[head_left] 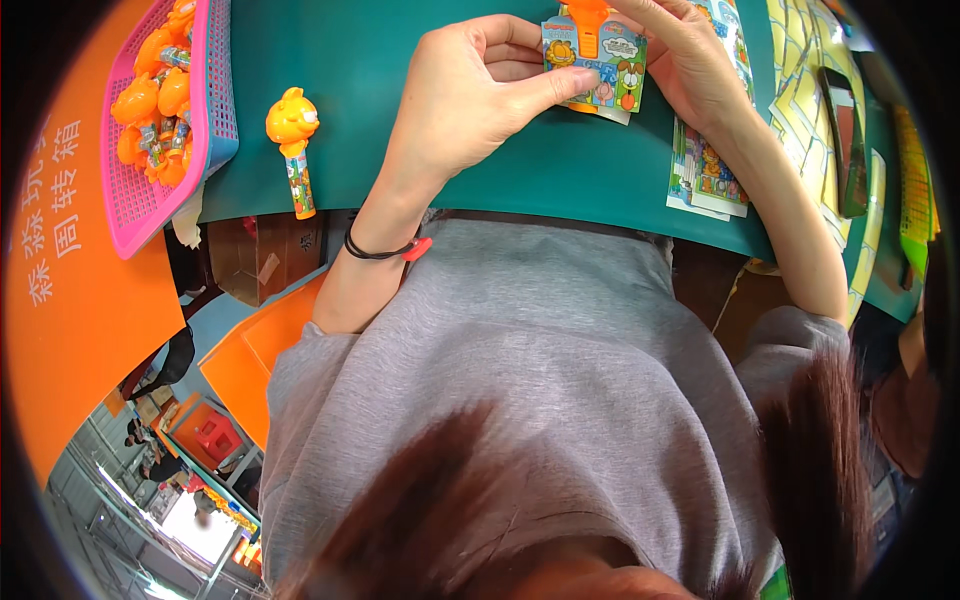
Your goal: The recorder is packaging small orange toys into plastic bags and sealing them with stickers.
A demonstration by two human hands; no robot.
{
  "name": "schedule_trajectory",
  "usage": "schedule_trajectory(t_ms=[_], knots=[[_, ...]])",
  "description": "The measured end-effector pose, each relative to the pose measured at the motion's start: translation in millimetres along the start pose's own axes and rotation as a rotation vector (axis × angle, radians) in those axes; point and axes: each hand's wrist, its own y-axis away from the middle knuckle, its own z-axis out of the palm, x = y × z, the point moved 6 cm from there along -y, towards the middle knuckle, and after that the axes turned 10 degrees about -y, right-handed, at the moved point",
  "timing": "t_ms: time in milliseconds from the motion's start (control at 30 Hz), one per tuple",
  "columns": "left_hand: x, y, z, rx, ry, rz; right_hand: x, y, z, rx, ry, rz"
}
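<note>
My left hand (470, 95) pinches a colourful printed cartoon card (625, 70) at its left side, thumb across the front. An orange plastic piece (590, 35) lies over the card's upper middle; its top is cut off by the picture edge. My right hand (690, 65) is bent round the card's upper right, with fingers at the orange piece. To the left on the green table lies an orange cartoon-headed toy (292, 125) with a printed stick-like body, apart from both hands. Below my right wrist is a stack of similar printed cards (700, 175).
A pink and blue mesh basket (225, 90) with several orange toys stands at the far left, by an orange crate or panel (60, 330). More cards (735, 40) lie beyond my right hand. A dark phone-like object (845, 145) rests on yellow patterned sheets (800, 100) at right.
</note>
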Motion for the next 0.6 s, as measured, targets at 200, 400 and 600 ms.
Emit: schedule_trajectory(t_ms=[200,400,600], knots=[[8.3,1.3,2.9,-0.003,0.044,-0.059,1.1,-0.6,0.1,0.012,-0.002,0.003],[0.6,0.8,1.9,0.008,0.021,-0.052,3.0,-1.4,-2.9,0.0,-0.01,0.003],[-1.0,2.0,1.4,0.091,-0.042,0.029,1.6,-1.3,-0.2,-0.009,0.001,-0.025]])
